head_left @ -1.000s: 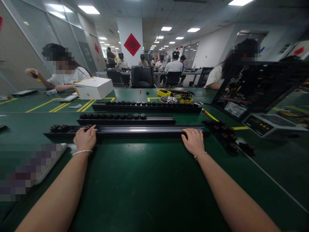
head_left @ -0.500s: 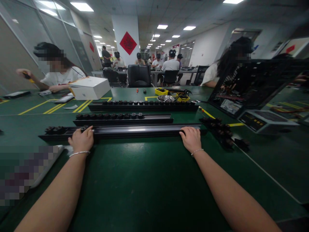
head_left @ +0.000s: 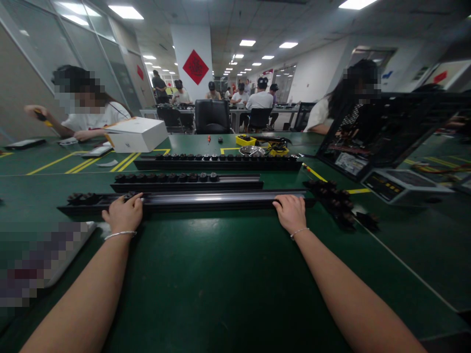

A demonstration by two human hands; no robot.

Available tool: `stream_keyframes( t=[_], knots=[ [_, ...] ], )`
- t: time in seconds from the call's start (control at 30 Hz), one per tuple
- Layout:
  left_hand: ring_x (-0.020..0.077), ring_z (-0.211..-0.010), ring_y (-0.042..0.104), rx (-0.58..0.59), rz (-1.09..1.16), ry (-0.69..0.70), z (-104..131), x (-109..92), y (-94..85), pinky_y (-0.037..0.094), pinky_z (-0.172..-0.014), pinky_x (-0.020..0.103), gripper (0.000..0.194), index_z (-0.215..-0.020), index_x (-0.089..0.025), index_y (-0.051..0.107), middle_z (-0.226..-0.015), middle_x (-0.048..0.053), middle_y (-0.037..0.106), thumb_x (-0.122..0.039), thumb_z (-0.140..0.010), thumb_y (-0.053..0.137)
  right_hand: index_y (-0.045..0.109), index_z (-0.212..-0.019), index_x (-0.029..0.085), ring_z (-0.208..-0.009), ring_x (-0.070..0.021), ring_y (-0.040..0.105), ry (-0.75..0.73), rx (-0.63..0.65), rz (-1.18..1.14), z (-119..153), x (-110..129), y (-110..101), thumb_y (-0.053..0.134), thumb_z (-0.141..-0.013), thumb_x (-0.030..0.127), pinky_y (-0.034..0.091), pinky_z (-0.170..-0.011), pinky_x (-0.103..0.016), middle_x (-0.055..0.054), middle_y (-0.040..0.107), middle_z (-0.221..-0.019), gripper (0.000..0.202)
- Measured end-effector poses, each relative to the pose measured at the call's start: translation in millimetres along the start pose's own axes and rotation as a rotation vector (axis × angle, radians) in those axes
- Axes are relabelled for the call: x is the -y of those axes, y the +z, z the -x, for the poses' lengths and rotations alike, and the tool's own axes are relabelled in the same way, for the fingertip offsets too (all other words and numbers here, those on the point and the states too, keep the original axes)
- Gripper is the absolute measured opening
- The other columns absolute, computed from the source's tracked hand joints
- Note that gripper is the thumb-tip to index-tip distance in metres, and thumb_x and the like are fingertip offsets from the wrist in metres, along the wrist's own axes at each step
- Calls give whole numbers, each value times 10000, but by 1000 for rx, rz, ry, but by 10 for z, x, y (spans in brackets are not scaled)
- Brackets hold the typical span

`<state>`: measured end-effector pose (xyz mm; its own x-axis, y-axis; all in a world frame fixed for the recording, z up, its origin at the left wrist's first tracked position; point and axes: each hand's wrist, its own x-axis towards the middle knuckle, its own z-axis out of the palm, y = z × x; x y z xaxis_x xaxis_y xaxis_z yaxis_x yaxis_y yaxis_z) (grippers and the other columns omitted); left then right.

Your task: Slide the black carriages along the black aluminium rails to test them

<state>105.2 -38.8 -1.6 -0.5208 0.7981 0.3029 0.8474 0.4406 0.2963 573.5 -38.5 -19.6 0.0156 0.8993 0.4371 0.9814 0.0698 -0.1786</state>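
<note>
A long black rail (head_left: 221,198) with a shiny metal strip lies across the green table (head_left: 206,284). My left hand (head_left: 124,212) grips it left of centre, its fingers over the far side beside a small black part. Near the rail's right end, my right hand (head_left: 292,211) has its fingers bent over the rail, thumb on the near side. Black knob-like parts (head_left: 84,198) sit at the rail's left end. Behind it lie a shorter rail (head_left: 239,184) with several black parts, and a longer one (head_left: 221,164) lined with them.
Loose black parts (head_left: 336,201) lie at the right, near a grey power supply box (head_left: 408,186) and an open computer case (head_left: 390,127). A white box (head_left: 138,133), yellow bins (head_left: 246,140) and a metal bowl (head_left: 252,150) stand farther back. People sit across the table at left and right.
</note>
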Motion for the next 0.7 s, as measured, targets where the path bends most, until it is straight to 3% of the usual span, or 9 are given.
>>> stream_keyframes(
  t=[0.7],
  knots=[
    [336, -1221, 417, -6, -7, 34, 38, -73, -10, 288, -964, 613, 439, -1202, -295, 592, -1309, 146, 491, -382, -900, 286, 612, -968, 229, -1034, -252, 493, -23, -42, -7, 2, -18, 23, 390, -891, 360, 257, -976, -502, -70, 648, -1037, 269]
  ],
)
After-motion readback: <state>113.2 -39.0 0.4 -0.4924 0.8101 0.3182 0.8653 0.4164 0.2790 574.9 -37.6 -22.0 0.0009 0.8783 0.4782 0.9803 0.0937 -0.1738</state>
